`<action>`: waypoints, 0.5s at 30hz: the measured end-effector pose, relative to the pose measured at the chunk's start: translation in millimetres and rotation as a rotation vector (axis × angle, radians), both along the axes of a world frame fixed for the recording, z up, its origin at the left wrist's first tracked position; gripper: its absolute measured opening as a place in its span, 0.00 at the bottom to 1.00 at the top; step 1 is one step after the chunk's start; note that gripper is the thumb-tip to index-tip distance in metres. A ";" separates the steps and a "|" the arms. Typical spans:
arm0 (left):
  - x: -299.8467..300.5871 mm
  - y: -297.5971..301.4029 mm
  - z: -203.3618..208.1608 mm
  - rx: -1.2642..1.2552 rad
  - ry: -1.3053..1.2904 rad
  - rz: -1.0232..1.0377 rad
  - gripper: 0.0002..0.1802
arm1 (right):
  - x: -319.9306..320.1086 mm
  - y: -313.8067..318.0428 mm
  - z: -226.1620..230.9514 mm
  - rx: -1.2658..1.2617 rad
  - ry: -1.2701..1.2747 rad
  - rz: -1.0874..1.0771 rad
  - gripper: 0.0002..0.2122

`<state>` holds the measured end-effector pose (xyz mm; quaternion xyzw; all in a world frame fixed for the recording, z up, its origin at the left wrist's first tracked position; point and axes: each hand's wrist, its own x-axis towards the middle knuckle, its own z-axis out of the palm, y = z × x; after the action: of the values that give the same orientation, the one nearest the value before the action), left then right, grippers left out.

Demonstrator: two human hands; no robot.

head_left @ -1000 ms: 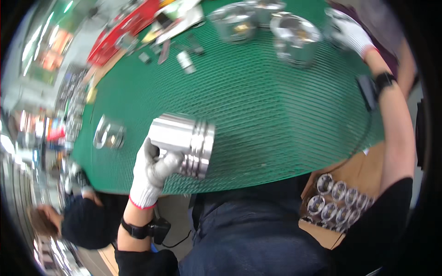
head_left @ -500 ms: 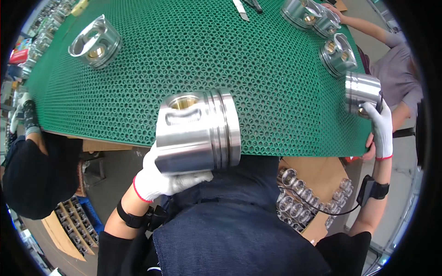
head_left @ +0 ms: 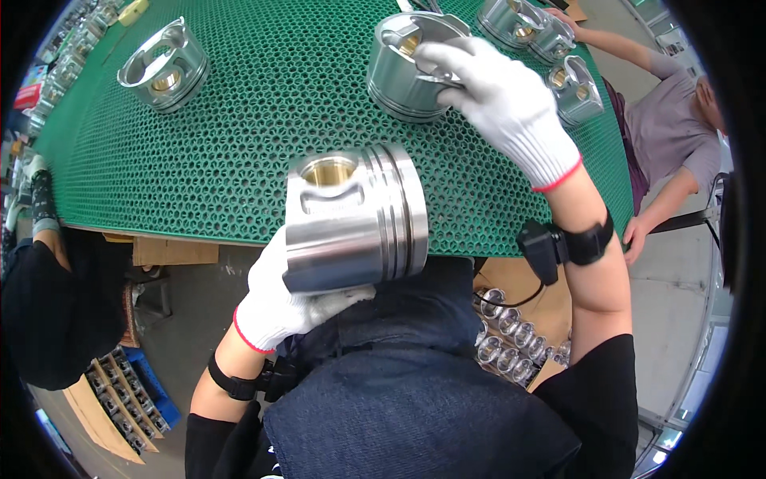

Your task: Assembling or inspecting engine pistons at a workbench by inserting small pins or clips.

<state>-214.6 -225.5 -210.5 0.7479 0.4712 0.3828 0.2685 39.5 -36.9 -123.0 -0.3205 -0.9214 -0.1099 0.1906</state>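
A shiny metal piston (head_left: pixel 339 239) lies on its side in my white-gloved left hand (head_left: pixel 275 299), just in front of the table edge. My fingers are wrapped under it; its brass-lined pin bore faces up and its ring grooves face right. Farther off, my gloved right hand (head_left: pixel 515 108) has its thumb and fingers closed at the upper wall of a second piston (head_left: pixel 391 80). That piston stands with its hollow side up, at the green mat (head_left: pixel 263 104); the glove hides part of its right side.
One piston (head_left: pixel 179 72) stands at the mat's far left. Several more, including one piston (head_left: pixel 576 92), stand at the far right, where another person's hand (head_left: pixel 562 20) reaches in. Below the table, a cardboard box (head_left: pixel 550 299) holds pistons. A second person (head_left: pixel 68 311) is at left.
My right hand has brought its piston from the right edge to the far middle of the mat. The left-hand piston has shifted slightly right and up.
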 end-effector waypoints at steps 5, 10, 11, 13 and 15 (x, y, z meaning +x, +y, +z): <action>1.8 28.0 53.7 -0.227 -0.016 0.066 0.30 | 31.2 -58.6 16.0 -0.052 0.008 -0.297 0.14; 0.8 35.4 93.0 0.202 0.580 0.057 0.26 | 81.4 -137.8 -3.6 -0.760 0.369 -0.251 0.07; -0.4 38.6 96.6 0.270 0.669 0.023 0.25 | 88.1 -154.1 -14.9 -0.921 0.495 -0.279 0.07; -1.3 50.9 96.7 0.328 0.709 -0.051 0.26 | 95.6 -188.6 -42.4 -1.054 0.676 -0.397 0.08; -4.6 64.1 79.8 0.656 0.514 0.013 0.28 | 98.0 -212.5 -58.8 -1.220 0.855 -0.554 0.09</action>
<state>-219.2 -161.5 -130.6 0.8620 0.3808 0.3149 -0.1129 137.5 -249.5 -181.8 -0.6005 -0.5526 0.5033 0.2841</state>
